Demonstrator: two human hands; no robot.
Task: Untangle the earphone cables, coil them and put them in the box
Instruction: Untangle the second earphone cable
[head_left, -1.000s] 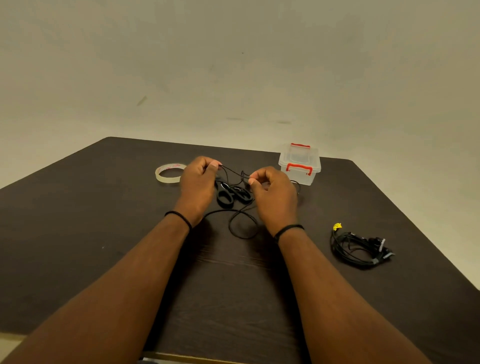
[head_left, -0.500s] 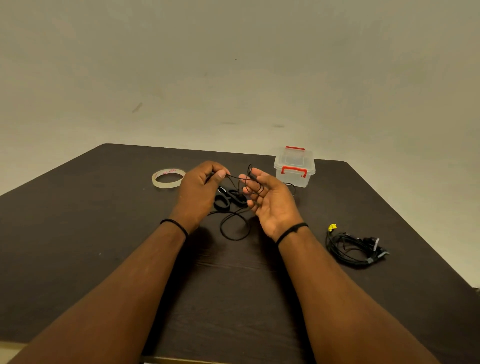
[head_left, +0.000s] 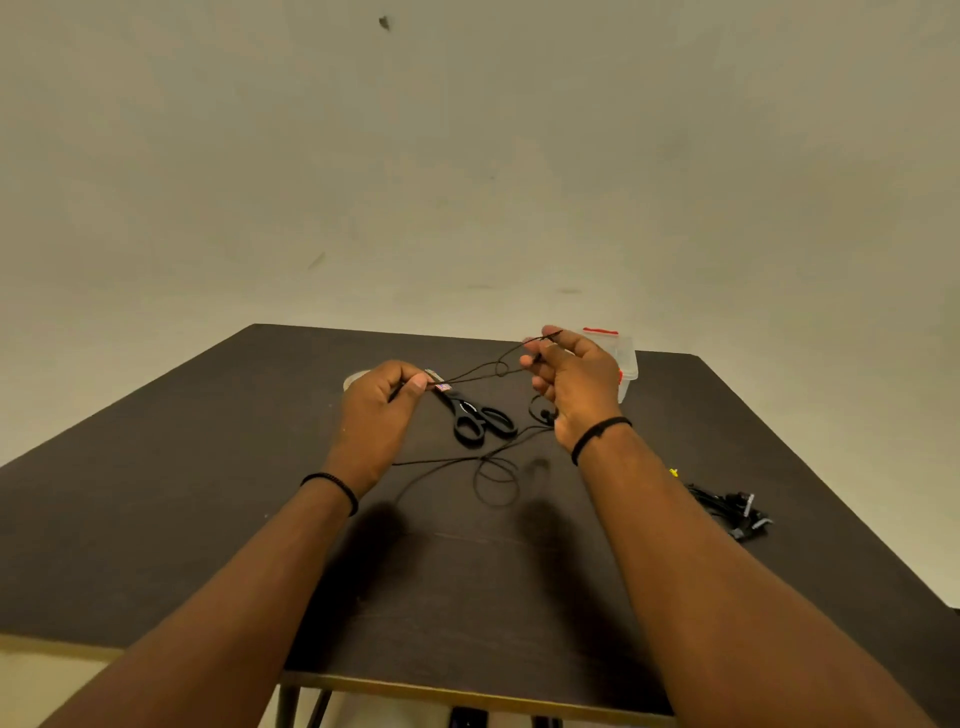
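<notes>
— Both hands are drawing apart now: left hand (head_left: 382, 402) and right hand (head_left: 569, 376) each pinching the earphone cable (head_left: 480, 370), stretching it to expose the knot.
— Why's slack trailing toward six o'clock?
— It's lying free on the table (head_left: 156, 493); the box (head_left: 626, 358) is waiting at one o'clock.

Black scissors (head_left: 480, 418) lie on the dark table (head_left: 156, 493) — tape roll (head_left: 356, 378) beyond.
</notes>
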